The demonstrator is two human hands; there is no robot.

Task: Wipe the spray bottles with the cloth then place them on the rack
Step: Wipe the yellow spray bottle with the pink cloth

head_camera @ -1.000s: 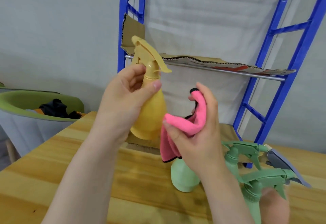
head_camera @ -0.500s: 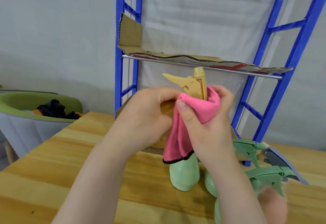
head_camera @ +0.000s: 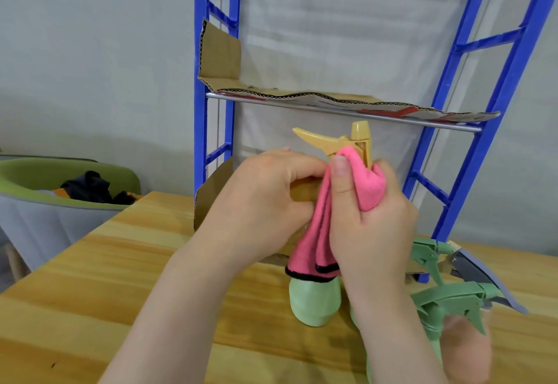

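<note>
- Left hand (head_camera: 265, 202) curled round yellow spray bottle (head_camera: 347, 142), above table (head_camera: 120, 278).
- Right hand (head_camera: 368, 226) clutching pink cloth (head_camera: 320, 232) against bottle neck.
- Green spray bottles (head_camera: 314, 302) near right edge.

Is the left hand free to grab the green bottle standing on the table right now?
Probably not: the left hand grips the yellow bottle, and the green bottle stands below the pink cloth.
</note>
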